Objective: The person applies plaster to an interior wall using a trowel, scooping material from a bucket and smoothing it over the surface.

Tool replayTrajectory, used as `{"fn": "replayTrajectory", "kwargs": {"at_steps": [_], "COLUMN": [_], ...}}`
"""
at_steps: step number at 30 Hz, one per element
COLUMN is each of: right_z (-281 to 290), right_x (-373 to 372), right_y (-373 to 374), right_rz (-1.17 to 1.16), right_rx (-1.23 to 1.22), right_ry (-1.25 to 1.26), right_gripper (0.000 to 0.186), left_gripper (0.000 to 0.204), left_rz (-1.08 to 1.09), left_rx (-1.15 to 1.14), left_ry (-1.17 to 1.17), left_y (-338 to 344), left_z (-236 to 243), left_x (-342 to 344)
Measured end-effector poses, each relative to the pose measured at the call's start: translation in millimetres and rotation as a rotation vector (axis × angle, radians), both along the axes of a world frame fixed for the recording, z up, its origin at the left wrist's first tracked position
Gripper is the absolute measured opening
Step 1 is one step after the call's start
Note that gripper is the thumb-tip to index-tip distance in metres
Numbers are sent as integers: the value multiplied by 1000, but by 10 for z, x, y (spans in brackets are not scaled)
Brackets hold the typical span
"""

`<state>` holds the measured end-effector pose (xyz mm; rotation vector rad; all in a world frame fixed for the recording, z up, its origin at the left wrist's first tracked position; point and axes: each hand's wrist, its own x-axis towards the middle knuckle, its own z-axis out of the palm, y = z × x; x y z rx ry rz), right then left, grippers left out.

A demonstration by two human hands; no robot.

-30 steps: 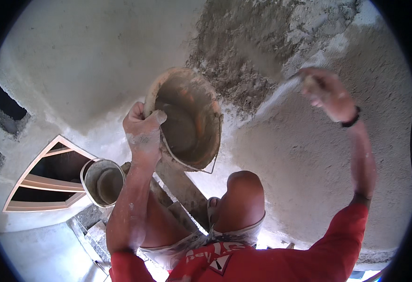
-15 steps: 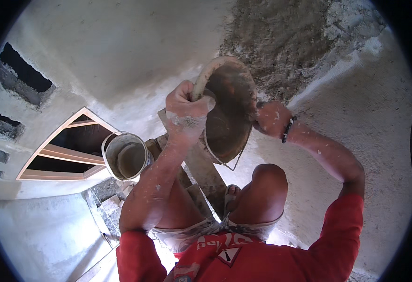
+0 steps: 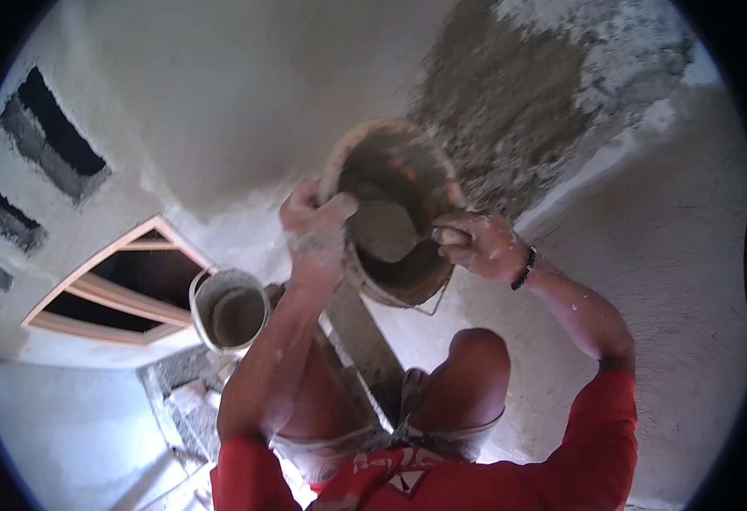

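Note:
My left hand [image 3: 316, 228] grips the near-left rim of a bucket [image 3: 390, 128], thumb over the edge, holding it tilted in front of me. Inside it lies grey wet mortar, and its wire handle hangs at the lower side. My right hand [image 3: 494, 247] is closed round the pale handle of a trowel [image 3: 452, 237] at the bucket's right side. Its blade reaches into the bucket, and a rounded mound of mortar [image 3: 384, 232] shows there. Just beyond the bucket is a wall patch of rough, damp mortar [image 3: 501, 94].
A second bucket [image 3: 235, 277], pale with mortar inside, stands left of my left forearm. Planks [image 3: 361, 332] run under my legs. Farther left are a wooden window frame [image 3: 105, 328] and dark slots [image 3: 54, 128] in the wall. Rubble [image 3: 190, 396] lies below.
The bucket's opening now faces me more, and it has shifted slightly left and down. My right hand has moved over the rim, bringing the trowel handle and the mortar mound into sight.

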<state>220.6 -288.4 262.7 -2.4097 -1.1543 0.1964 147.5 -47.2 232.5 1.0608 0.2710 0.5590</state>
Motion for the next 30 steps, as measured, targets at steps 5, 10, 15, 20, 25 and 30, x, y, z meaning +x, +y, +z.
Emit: {"fn": "replayTrajectory", "kwargs": {"at_steps": [5,10,15,20,25,30], "right_z": [770,1699,2110,2922,2515,1233], "right_x": [145,279,922,1662,754,687], "right_y": [-19,-66,-342,-1099,-416,-405], "right_rz": [12,-55,-535,-619,-564,64], "right_rx": [-84,-17,38,-50,3,-460], "right_ry": [-296,-117,4,-963,-364,-402], "right_gripper": [45,58,56,59,64,42], "left_gripper": [11,11,9,9,10,10], "left_rz": [36,67,76,63,107,76], "left_rx": [-159,-47,-59,-83,7,128], "left_ry": [-94,-152,-95,-74,36,34], "left_y": [112,291,263,229,306,145], "left_z": [-4,-57,-7,-110,-101,-161], "left_x": [1,-2,-7,72,55,169]}}
